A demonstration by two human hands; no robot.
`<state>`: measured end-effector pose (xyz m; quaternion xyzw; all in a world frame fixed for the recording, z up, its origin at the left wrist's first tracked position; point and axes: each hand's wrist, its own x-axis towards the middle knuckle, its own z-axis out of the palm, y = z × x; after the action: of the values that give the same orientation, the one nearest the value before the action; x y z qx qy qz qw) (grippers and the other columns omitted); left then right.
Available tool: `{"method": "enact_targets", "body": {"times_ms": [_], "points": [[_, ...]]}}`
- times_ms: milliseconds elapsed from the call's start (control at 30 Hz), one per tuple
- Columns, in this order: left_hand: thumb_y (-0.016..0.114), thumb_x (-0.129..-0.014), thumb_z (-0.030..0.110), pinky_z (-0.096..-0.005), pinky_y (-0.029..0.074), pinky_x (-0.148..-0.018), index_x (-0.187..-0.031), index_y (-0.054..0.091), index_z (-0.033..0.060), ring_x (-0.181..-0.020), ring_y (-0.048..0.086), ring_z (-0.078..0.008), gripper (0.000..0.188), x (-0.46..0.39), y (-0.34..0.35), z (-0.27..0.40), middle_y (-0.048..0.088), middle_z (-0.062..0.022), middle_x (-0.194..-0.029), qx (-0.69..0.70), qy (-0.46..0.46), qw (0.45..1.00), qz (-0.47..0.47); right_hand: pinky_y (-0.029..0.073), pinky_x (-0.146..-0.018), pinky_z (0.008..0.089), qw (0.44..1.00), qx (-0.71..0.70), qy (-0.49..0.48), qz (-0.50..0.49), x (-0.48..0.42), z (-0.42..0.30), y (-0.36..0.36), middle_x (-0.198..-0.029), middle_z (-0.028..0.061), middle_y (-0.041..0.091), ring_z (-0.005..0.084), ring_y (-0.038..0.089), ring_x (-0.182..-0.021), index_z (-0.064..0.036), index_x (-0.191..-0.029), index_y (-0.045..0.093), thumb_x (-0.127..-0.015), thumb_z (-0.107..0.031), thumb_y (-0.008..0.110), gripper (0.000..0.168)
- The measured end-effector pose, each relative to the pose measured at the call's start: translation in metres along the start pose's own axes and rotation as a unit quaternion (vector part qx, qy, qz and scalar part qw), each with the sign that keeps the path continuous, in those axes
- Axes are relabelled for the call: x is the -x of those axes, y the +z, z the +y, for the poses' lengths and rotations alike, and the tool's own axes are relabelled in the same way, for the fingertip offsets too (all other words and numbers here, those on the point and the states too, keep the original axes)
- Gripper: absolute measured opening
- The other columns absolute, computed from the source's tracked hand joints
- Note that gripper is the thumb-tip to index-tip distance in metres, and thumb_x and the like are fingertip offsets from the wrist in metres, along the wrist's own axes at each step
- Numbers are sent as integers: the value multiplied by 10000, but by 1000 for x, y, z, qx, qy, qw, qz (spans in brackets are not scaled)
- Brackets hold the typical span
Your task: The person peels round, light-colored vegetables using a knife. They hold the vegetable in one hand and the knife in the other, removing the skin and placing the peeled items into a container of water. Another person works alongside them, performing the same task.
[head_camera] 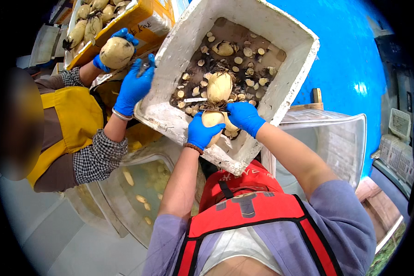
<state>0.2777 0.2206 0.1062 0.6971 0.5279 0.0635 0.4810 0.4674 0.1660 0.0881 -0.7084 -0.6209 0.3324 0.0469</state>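
My left hand (203, 130), in a blue glove, is closed round a pale lotus root segment (212, 119) at the near end of a white foam box (296, 74). My right hand (245, 116), also blue-gloved, is at the root's dark fibrous joint; a thin dark edge, perhaps a blade, shows between the hands, its handle hidden in the right fist. A second pale segment lies beside the first, under the right fingers. Just beyond the joint a larger lotus root piece (220, 86) rests in the box. Round cut ends (238, 60) and dark root fibres lie about in murky water.
At left a co-worker's gloved hands (134, 86) are near, one holding a lotus root piece (116, 52). Behind them stands a foam box with yellow tape (148, 26), full of roots. Lower left is a tub of water (141, 179); a clear plastic tub (331, 145) stands right.
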Motion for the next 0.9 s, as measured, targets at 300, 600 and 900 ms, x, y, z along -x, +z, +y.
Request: {"method": "enact_targets", "body": {"times_ms": [300, 600, 900], "points": [[859, -563, 456, -411, 520, -816, -1137, 519, -31, -963, 631, -343, 826, -2, 2, 14, 635, -221, -1057, -81, -24, 996, 13, 528, -701, 460, 998, 1, 50, -33, -4, 0, 4, -909, 185, 671, 361, 659, -811, -78, -972, 652, -829, -193, 524, 223], [874, -560, 398, -391, 502, -871, -1244, 485, 3, -1034, 606, -321, 880, 2, -12, 35, 603, -199, -1136, 47, 68, 997, -12, 530, -714, 458, 992, 2, 105, -75, -5, 29, 37, -908, 199, 674, 363, 661, -835, -65, -952, 683, -819, -154, 532, 220], [888, -594, 206, -363, 475, -952, -1356, 387, 21, -1131, 544, -255, 930, -20, -28, 44, 522, -159, -1262, 56, 121, 990, 38, 512, -700, 454, 980, -110, 140, 91, -12, -4, -39, -921, 177, 660, 370, 633, -841, -99, -985, 643, -819, -183, 572, 200]]}}
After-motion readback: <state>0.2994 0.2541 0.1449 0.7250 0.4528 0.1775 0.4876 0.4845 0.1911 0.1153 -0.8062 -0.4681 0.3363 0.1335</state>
